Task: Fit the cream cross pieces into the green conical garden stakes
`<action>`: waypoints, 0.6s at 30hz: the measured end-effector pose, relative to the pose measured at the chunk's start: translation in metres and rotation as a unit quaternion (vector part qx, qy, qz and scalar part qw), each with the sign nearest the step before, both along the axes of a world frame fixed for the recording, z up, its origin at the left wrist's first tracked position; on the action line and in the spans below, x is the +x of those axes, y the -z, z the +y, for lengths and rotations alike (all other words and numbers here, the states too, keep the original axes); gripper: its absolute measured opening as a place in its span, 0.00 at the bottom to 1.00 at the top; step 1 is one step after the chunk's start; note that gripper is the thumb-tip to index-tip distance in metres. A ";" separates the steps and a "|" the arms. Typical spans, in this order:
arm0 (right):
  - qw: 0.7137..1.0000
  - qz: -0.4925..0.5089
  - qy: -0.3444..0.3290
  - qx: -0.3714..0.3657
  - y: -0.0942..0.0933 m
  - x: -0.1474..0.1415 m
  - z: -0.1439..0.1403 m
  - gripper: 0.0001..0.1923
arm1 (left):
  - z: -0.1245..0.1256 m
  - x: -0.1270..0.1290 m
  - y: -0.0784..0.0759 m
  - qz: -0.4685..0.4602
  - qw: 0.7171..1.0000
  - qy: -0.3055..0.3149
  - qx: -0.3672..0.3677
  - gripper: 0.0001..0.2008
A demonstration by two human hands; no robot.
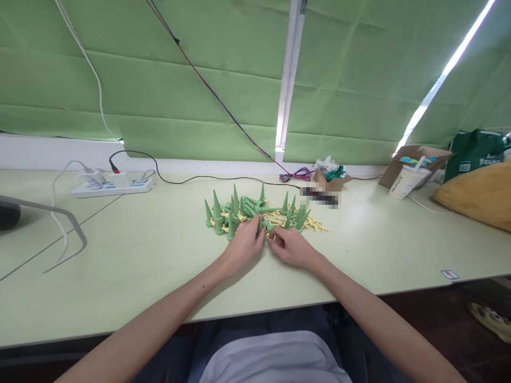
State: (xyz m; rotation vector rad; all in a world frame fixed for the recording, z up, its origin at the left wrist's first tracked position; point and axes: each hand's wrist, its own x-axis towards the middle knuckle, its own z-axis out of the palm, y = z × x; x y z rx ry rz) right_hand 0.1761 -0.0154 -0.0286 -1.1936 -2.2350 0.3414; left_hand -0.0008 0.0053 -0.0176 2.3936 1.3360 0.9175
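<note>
Several green plastic cones (216, 204) stand upright on the pale table (159, 255), with more green pieces lying among them. Small yellow plastic pieces (317, 224) are strewn between the cones and to their right. At the pile's near edge, my left hand (246, 235) is closed around a green cone-shaped piece (260, 223), partly hidden by the fingers. Close beside it on the right, my right hand (293, 246) is closed with thumb and fingertips together. Whatever it pinches is too small to make out. Both wrists stay low over the table.
A white power strip (112, 187) with plugs sits at the back left, near a grey bent bar (75, 223). Behind the pile lie a cable bundle (297, 174) and a small cardboard box (332, 183). A drink cup (404, 183) and a yellow-brown bag (477, 191) are at right.
</note>
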 end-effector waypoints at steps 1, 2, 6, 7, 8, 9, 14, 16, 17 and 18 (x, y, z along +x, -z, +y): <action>1.000 0.006 0.003 -0.002 0.000 0.000 0.000 0.02 | 0.001 0.000 0.001 0.001 1.000 0.001 -0.004 0.09; 1.000 0.013 0.004 -0.003 0.000 0.000 0.001 0.02 | 0.001 -0.001 0.002 -0.001 1.000 0.001 -0.006 0.10; 0.999 0.042 0.002 -0.006 0.000 0.001 0.002 0.03 | 0.003 -0.001 0.004 -0.014 1.000 0.007 -0.010 0.11; 0.999 0.050 0.004 -0.005 0.000 0.001 0.002 0.03 | 0.003 -0.001 0.004 -0.018 1.000 0.008 -0.010 0.11; 0.998 0.058 0.006 -0.005 0.000 0.001 0.002 0.03 | 0.003 0.000 0.005 -0.020 1.000 0.009 -0.009 0.11; 0.998 0.066 0.008 -0.005 0.000 0.001 0.003 0.03 | 0.004 0.000 0.005 -0.022 1.000 0.010 -0.009 0.11; 0.995 0.099 0.010 -0.001 -0.001 0.001 0.003 0.04 | 0.003 0.000 0.005 -0.025 1.000 0.005 -0.012 0.16; 0.994 0.109 0.009 0.002 -0.002 0.001 0.002 0.04 | 0.001 0.001 0.003 -0.034 0.999 0.004 -0.005 0.17; 0.993 0.114 0.008 0.002 -0.002 0.001 0.002 0.04 | 0.000 0.001 0.002 -0.039 0.999 0.003 0.001 0.18; 0.993 0.119 0.008 0.001 -0.003 0.000 0.002 0.04 | -0.001 0.002 0.000 -0.043 0.999 0.002 0.009 0.18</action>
